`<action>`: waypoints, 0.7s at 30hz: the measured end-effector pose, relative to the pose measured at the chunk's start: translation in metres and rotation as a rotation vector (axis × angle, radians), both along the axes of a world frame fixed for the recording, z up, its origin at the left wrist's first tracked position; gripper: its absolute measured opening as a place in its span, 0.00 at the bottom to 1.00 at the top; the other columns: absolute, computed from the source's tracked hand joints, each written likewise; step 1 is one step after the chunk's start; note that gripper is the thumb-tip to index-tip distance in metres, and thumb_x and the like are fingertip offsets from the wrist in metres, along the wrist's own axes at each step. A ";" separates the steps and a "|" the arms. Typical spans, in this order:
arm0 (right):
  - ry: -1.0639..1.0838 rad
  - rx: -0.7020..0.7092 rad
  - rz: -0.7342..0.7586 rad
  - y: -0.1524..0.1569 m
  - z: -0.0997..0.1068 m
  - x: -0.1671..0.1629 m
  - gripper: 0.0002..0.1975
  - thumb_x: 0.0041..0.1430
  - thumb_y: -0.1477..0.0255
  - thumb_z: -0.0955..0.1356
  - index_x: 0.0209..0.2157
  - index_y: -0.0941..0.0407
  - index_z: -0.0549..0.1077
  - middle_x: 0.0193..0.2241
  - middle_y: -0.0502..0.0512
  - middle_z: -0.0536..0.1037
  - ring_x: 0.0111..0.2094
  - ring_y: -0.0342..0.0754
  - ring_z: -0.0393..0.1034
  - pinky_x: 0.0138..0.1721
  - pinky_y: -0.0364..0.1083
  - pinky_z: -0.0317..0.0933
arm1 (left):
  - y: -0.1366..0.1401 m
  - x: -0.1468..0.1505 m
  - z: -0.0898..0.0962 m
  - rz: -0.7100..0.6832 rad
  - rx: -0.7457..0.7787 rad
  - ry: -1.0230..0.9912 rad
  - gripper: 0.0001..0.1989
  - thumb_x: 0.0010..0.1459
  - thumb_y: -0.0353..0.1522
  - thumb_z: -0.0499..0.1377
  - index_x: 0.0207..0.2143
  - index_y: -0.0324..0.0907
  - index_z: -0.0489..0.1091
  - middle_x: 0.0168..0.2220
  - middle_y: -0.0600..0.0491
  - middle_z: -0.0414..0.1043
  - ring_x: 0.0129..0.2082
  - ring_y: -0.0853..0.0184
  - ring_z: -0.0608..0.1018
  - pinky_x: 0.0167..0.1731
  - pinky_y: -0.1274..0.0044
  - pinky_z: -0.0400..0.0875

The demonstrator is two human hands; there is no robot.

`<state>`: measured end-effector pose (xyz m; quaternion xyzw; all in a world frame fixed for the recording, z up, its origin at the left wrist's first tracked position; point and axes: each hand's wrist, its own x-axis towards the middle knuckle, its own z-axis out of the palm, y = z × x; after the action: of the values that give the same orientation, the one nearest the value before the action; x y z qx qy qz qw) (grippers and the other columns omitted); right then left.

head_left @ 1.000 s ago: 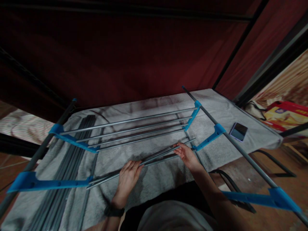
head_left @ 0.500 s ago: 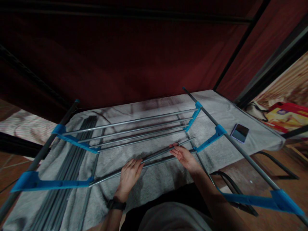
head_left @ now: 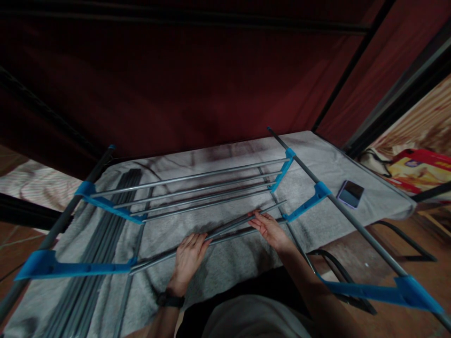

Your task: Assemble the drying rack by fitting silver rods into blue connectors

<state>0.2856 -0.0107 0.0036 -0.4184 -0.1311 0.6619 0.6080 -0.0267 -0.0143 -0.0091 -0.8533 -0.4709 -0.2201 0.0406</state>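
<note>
In the head view, at the lower centre of the frame, our left hand (head_left: pixel 191 252) closes over a grey rod (head_left: pixel 229 226); whether it also grips the lower rod (head_left: pixel 232 236) just beneath, we cannot tell; our right hand (head_left: pixel 267 227) pinches the grey rod near its free right end; we judge the step in hand to be aligning it, the next move calling for its ends to meet the blue brackets (head_left: pixel 306 205); we count five brackets, two side poles (head_left: pixel 366 233), four crossbars (head_left: pixel 197 176) mid-frame, one phone (head_left: pixel 351 194) at right; the rod bundle (head_left: pixel 102 239), lower left, lies too tight to count.
</note>
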 end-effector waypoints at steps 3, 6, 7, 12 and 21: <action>0.006 -0.024 -0.017 0.000 0.000 0.000 0.19 0.40 0.63 0.85 0.26 0.55 0.77 0.31 0.51 0.85 0.35 0.45 0.81 0.45 0.46 0.76 | -0.001 0.000 0.000 0.017 0.044 0.009 0.16 0.72 0.40 0.52 0.45 0.43 0.77 0.37 0.50 0.82 0.38 0.61 0.81 0.44 0.69 0.71; 0.002 -0.033 -0.033 0.001 -0.001 -0.001 0.21 0.39 0.63 0.85 0.24 0.54 0.74 0.28 0.48 0.83 0.32 0.44 0.80 0.45 0.47 0.76 | -0.002 0.001 0.001 0.038 0.113 0.003 0.14 0.72 0.39 0.54 0.45 0.42 0.76 0.36 0.50 0.81 0.38 0.61 0.80 0.44 0.69 0.70; -0.002 -0.033 -0.034 0.001 -0.002 -0.001 0.21 0.39 0.62 0.85 0.23 0.54 0.74 0.26 0.47 0.82 0.31 0.44 0.79 0.44 0.47 0.77 | -0.001 0.001 0.001 0.042 0.136 -0.002 0.13 0.71 0.38 0.54 0.45 0.42 0.76 0.36 0.50 0.81 0.37 0.61 0.80 0.43 0.70 0.69; -0.017 -0.040 -0.033 0.001 -0.005 -0.002 0.22 0.39 0.60 0.85 0.23 0.54 0.73 0.23 0.46 0.79 0.29 0.45 0.79 0.43 0.49 0.77 | 0.002 -0.002 0.003 0.041 0.200 -0.026 0.12 0.71 0.38 0.55 0.43 0.41 0.75 0.34 0.51 0.80 0.34 0.62 0.79 0.40 0.71 0.68; -0.001 0.028 0.012 -0.002 -0.009 0.002 0.14 0.44 0.69 0.83 0.32 0.53 0.81 0.35 0.51 0.85 0.42 0.51 0.81 0.54 0.54 0.72 | 0.005 -0.002 0.001 0.031 0.191 0.001 0.13 0.72 0.38 0.54 0.40 0.41 0.75 0.33 0.51 0.79 0.34 0.62 0.80 0.41 0.70 0.68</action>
<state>0.2872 -0.0125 -0.0050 -0.4095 -0.1430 0.6634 0.6097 -0.0291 -0.0097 -0.0081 -0.8384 -0.4607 -0.2629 0.1256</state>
